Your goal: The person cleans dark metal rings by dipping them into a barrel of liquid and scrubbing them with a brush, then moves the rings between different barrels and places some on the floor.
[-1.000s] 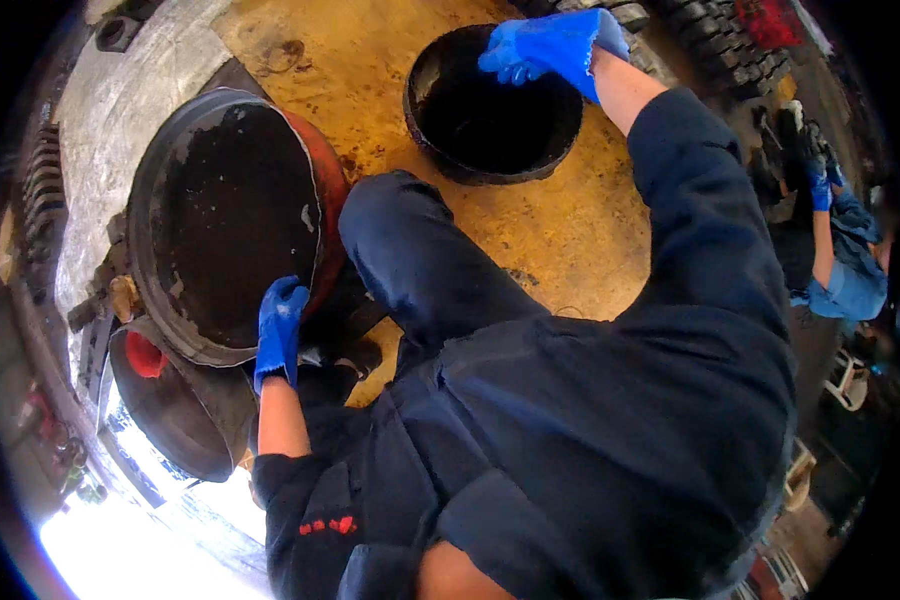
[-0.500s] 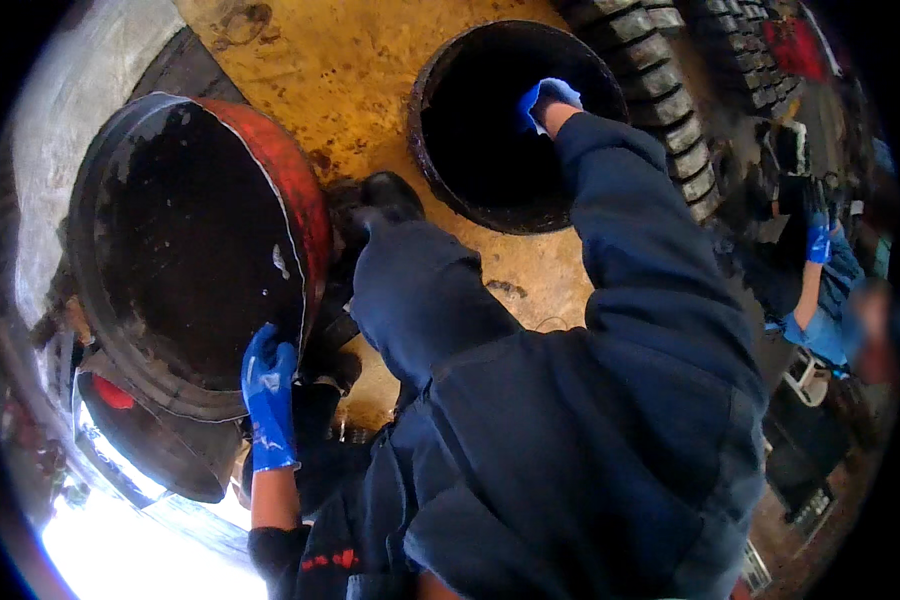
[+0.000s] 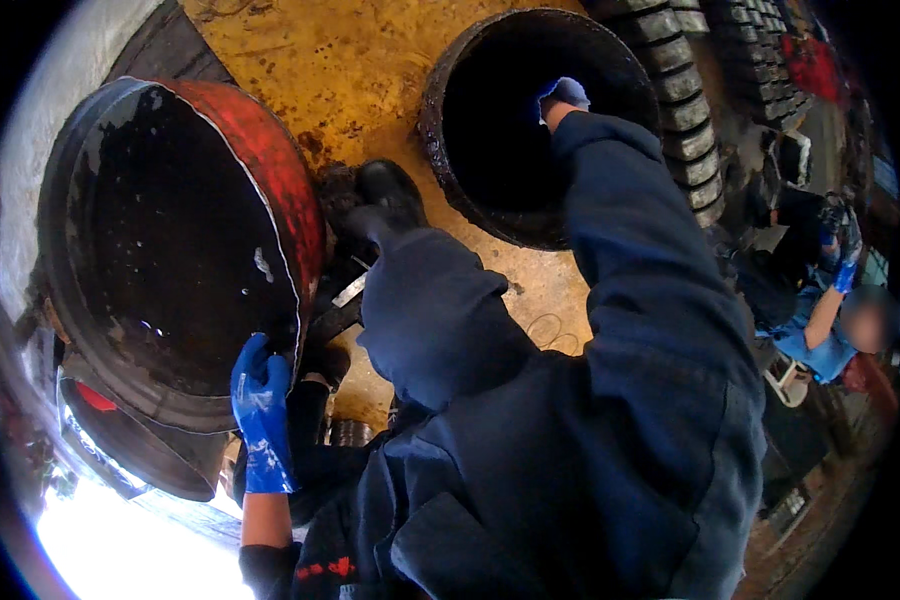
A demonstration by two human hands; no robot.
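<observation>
On my feed, left hand (image 3: 262, 415) in blue glove is at the near rim of the big red drum (image 3: 255, 130); fingers lie over the edge, can't tell if they pinch it. Drum's mouth faces up at me, left of the knee, dark inside. Right hand (image 3: 576, 94) is down in the black bucket (image 3: 438, 145); I get only glove cuff and wrist, so can't tell if it's spread or holding anything. Bucket is on the yellow floor (image 3: 545, 290), ahead and right, beside a treaded tyre (image 3: 695, 145). Black boot (image 3: 390, 190) between drum and bucket.
</observation>
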